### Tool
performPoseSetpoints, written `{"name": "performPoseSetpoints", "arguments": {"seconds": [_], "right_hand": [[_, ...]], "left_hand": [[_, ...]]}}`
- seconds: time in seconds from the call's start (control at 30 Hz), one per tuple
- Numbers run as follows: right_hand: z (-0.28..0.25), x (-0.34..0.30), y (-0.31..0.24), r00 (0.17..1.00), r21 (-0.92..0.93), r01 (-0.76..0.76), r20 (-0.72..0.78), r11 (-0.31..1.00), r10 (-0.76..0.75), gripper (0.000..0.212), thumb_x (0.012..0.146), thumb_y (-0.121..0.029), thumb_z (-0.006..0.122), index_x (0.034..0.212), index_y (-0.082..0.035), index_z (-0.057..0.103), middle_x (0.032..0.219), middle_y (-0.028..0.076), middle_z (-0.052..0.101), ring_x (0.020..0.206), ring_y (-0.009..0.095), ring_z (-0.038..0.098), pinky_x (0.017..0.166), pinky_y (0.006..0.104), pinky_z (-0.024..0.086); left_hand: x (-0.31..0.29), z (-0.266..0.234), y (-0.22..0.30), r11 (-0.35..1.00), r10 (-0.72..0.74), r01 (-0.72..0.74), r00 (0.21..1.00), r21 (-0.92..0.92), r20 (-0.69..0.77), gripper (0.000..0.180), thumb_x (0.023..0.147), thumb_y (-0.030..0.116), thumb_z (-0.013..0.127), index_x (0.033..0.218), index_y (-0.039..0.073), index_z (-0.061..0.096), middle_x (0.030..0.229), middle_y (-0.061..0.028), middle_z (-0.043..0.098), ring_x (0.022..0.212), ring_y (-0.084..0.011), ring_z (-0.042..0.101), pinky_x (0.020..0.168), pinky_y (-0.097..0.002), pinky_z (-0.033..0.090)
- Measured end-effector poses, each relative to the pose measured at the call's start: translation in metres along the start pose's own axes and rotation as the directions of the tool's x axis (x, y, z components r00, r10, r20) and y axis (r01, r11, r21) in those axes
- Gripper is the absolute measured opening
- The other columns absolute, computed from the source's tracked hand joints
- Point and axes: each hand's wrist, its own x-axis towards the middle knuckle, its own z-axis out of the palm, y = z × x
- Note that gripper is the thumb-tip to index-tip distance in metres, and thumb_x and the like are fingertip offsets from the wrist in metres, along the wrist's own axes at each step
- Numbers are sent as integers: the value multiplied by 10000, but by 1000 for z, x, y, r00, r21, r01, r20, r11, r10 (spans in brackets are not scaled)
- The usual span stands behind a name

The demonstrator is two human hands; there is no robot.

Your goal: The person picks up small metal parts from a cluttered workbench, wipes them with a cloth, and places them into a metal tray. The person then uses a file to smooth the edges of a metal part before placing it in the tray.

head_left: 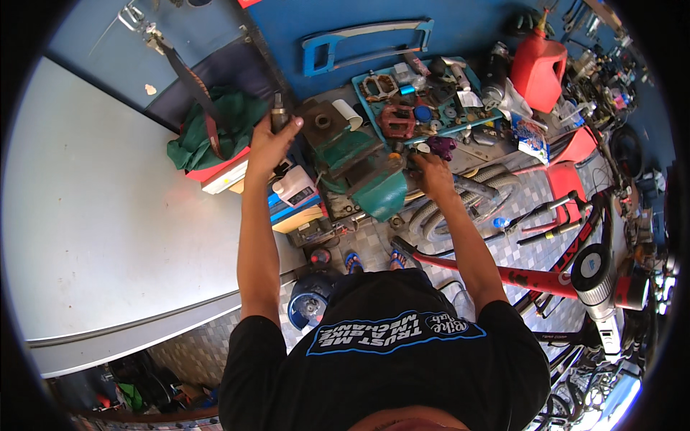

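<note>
Plainly, left fingers (290, 131) clamped on cylinder (279, 113), right fingers (425, 164) beside green vise (382, 197), grip unclear, open floor (371, 243) past its edge

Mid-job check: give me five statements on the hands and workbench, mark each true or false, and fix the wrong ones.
1. The left hand grips a cylindrical metal piece. True.
2. The hacksaw lies on the floor. False: it is up against the blue wall.
3. The bench vise is green. True.
4. The jerry can is blue. False: it is red.
5. The right hand is on the vise's left. False: it is at the vise's right side.
</note>
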Motion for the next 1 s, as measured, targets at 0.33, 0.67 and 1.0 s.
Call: {"name": "performPoseSetpoints", "arguments": {"seconds": [0.33,0.67,1.0], "right_hand": [[-139,48,-149,977,790,215,-173,574,-128,287,1014,-179,745,1259,-30,721,1114,80,736,984,155,693,818,304,533],[-150,44,-182,947,854,172,-5,491,-322,271,993,-98,762,1243,-1,724,1096,38,742,910,78,677,782,266,546],[-144,43,-177,937,899,21,135,438,-322,274,1007,-48,725,1275,-10,685,1105,54,743,1030,127,700,895,280,559]], "left_hand": [[-116,56,21,912,189,-92,959,-400,212,452,960,149,802,1343,44,587,996,-22,634,867,-115,596,790,-295,510],[-141,65,39,969,249,-249,968,-4,31,613,876,144,872,1413,48,592,1186,-95,708,1114,-192,661,957,-339,532],[-151,59,9,977,167,-163,986,-137,17,525,852,142,887,1317,46,664,1167,-77,719,972,-131,668,777,-282,509]]}}
